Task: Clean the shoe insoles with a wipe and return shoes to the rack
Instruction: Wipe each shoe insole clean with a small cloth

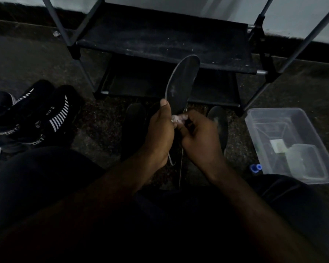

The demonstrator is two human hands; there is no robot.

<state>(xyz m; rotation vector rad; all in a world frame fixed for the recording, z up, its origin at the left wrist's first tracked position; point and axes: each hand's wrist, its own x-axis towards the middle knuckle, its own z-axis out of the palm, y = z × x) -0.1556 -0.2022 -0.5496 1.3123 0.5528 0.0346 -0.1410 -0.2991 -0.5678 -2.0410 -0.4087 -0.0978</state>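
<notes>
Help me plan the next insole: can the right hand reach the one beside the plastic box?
Probably yes: the floor insole lies bare beside the right hand, though that hand pinches a wipe.

1. A clear plastic bin (270,118) sits on the floor at the right, open side up.
2. Inside it, a smaller clear tub (306,160) lies just beside a pale square piece (277,146).
3. A small blue object (255,168) lies near the bin's near left corner.
4. The floor (27,59) is dark and speckled.
5. A pale scrap (55,33) lies far left, near the dark base of the pale wall (179,4).
</notes>
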